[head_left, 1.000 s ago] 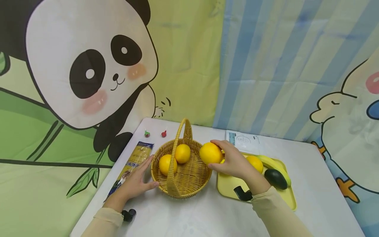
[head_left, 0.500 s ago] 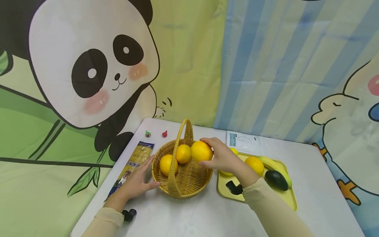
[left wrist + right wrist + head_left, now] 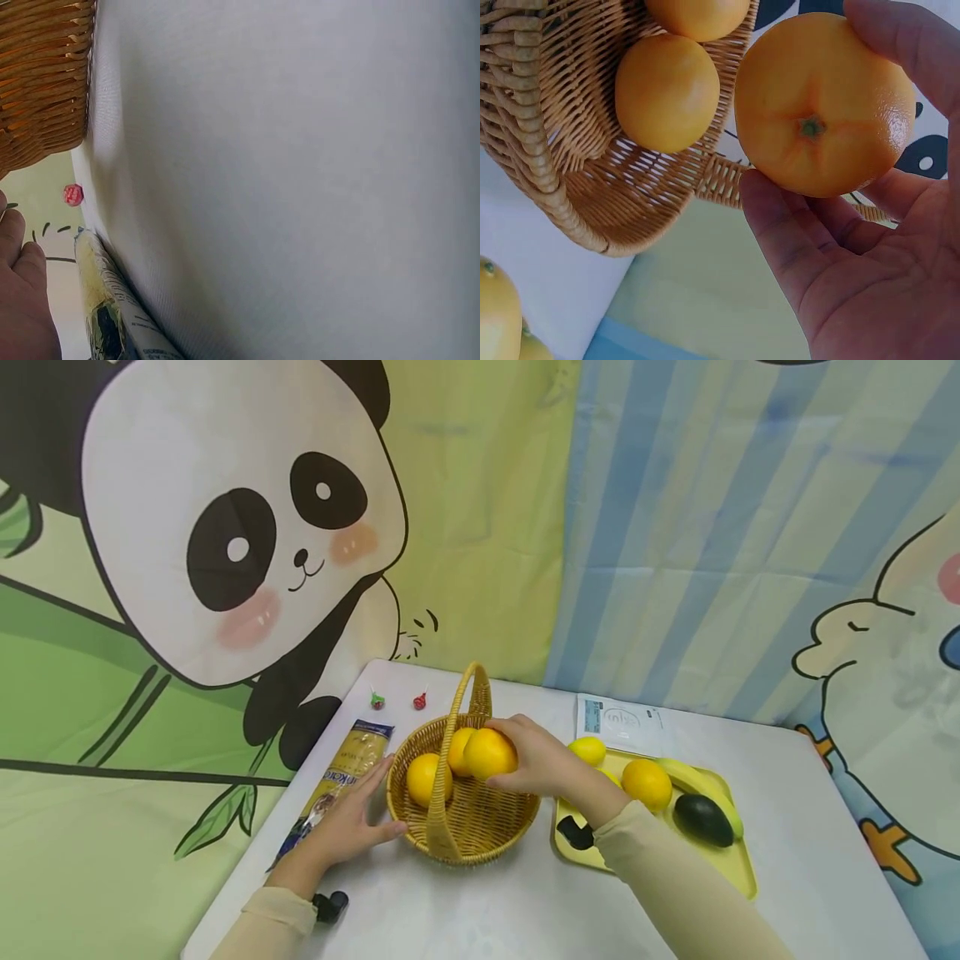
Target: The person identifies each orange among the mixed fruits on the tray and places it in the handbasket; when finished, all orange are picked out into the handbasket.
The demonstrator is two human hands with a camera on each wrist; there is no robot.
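Note:
In the head view, my right hand (image 3: 542, 763) grips an orange (image 3: 490, 755), thumb and fingers on opposite sides. It is over the right part of a wicker basket (image 3: 480, 831) with a tall handle. Two more oranges sit inside: one by the left wall (image 3: 424, 779), the other (image 3: 460, 752) partly hidden behind the held one. The right wrist view shows the held orange (image 3: 810, 82) with its green stem end. My left hand (image 3: 347, 828) lies against the basket's left rim, fingers extended and thumb apart; its fingers (image 3: 28, 262) show at the left wrist view's edge.
A yellow tray (image 3: 720, 852) on the right holds an orange (image 3: 647, 785), a banana (image 3: 686, 772) and an avocado (image 3: 703, 820). A lemon (image 3: 587, 750) is at its back corner. Left lies a long yellow-and-blue packet (image 3: 358, 756); behind are two lollipops (image 3: 420, 701) and a white packet (image 3: 618, 717).
My right hand has carried the orange left from the basket's right rim to over its inside, beside the other oranges. The lemon at the tray has come into view. The left hand stays put.

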